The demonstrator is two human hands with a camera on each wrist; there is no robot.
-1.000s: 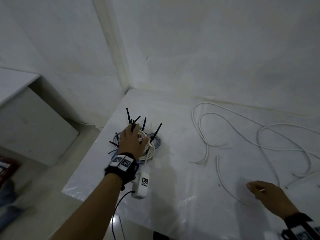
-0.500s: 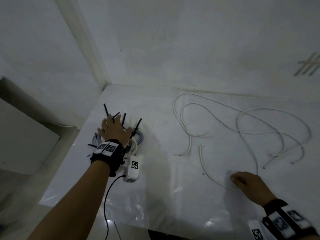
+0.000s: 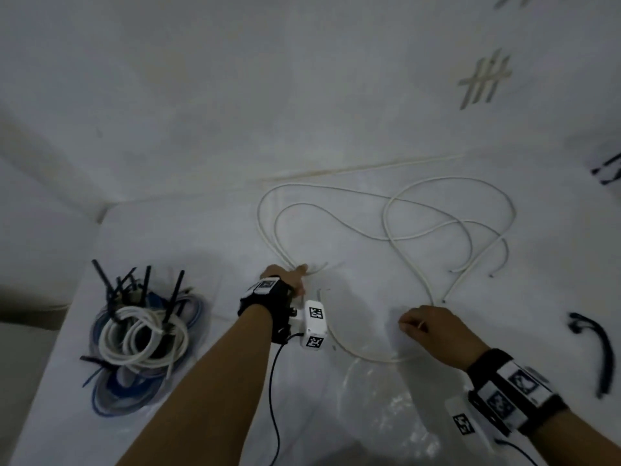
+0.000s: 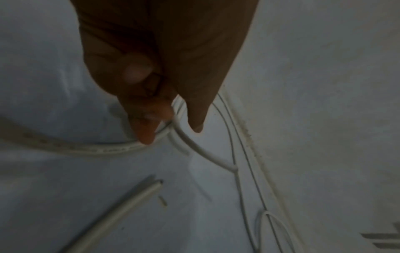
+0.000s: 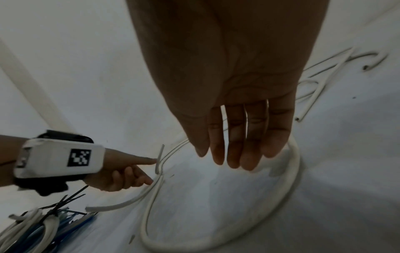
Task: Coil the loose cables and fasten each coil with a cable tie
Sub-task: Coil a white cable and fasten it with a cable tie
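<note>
Overhead: a person is working at a white-covered table, both wrists strapped with cameras.
Loose cable: a white cable is sprawling in wide, crossing loops over the far centre and right of the table, one strand curving near between the two hands; a cut end is lying free on the cover.
Left hand: the left hand is reaching to a bend of the cable at table centre, its fingertips pressing down on the strand and thumb alongside, pinching it.
Right hand: the right hand is hovering near right; from the head view it is seeming to pinch a strand, but the wrist view is showing its fingers straight and together above the curve, so I cannot tell whether it is gripping.
Finished coils: white and blue bundles are lying heaped at near left, black ties sticking up from them.
Spare tie: a black cable tie is lying at the right edge.
</note>
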